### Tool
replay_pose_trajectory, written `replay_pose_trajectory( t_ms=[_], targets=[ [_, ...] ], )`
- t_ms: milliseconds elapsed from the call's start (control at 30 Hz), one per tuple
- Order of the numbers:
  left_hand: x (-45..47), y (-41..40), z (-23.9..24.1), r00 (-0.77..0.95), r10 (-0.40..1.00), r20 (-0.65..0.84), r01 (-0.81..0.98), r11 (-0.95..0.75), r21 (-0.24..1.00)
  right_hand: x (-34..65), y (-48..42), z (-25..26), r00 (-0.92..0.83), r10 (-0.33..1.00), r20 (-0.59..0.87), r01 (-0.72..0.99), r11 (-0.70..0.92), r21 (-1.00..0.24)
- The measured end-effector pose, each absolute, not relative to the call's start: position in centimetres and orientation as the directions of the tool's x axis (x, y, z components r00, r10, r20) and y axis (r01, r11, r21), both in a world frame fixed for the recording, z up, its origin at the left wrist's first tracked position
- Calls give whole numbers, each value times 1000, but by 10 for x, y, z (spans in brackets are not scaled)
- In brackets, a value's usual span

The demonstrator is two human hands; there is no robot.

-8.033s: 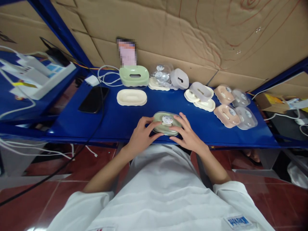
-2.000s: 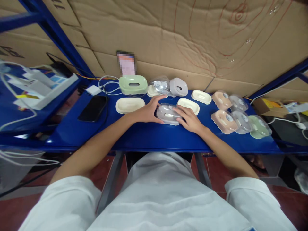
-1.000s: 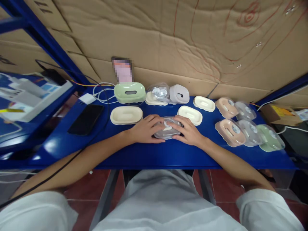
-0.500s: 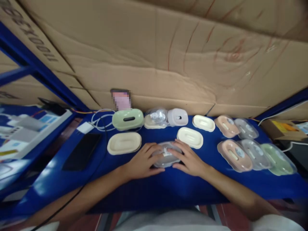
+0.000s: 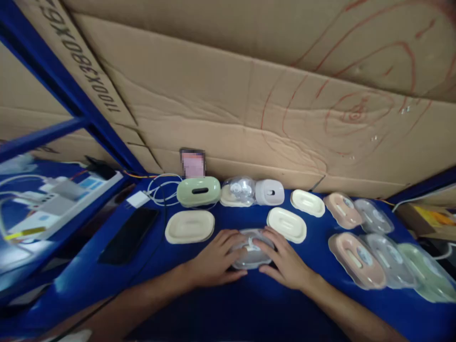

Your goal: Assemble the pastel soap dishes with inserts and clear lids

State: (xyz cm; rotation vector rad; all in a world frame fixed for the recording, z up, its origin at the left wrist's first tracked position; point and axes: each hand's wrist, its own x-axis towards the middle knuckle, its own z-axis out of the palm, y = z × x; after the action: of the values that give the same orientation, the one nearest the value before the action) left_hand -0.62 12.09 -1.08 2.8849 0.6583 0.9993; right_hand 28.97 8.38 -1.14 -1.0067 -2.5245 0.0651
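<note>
clear box (image 5: 251, 249) btwn both hands' grip

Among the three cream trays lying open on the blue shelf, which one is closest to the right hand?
The middle cream tray, just beyond the right hand. The larger cream tray lies past the left hand; the small cream tray is farther back.

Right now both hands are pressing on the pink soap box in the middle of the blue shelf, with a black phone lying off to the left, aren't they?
Not quite. In the head view the left hand and right hand press on a clear grey soap box, not a pink one. It sits mid-shelf, and the black phone lies to the left.
</note>
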Motion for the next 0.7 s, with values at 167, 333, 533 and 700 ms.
replay_pose_trajectory(
  t_ms=[167,333,533,700],
  targets=[
    [-6,127,1,702,385,600,375,-915,148,290,91,-3,-654,656,376,633,747,-202],
    [-3,131,-2,704,367,608,357,-923,145,292,93,-7,-634,684,361,642,726,-247],
    [-3,130,-3,717,405,568,376,-910,174,293,92,-5,-635,675,374,625,735,-265],
    [-6,126,-3,738,413,533,371,-909,190,295,86,-8,-631,697,341,642,716,-274]
  ],
)
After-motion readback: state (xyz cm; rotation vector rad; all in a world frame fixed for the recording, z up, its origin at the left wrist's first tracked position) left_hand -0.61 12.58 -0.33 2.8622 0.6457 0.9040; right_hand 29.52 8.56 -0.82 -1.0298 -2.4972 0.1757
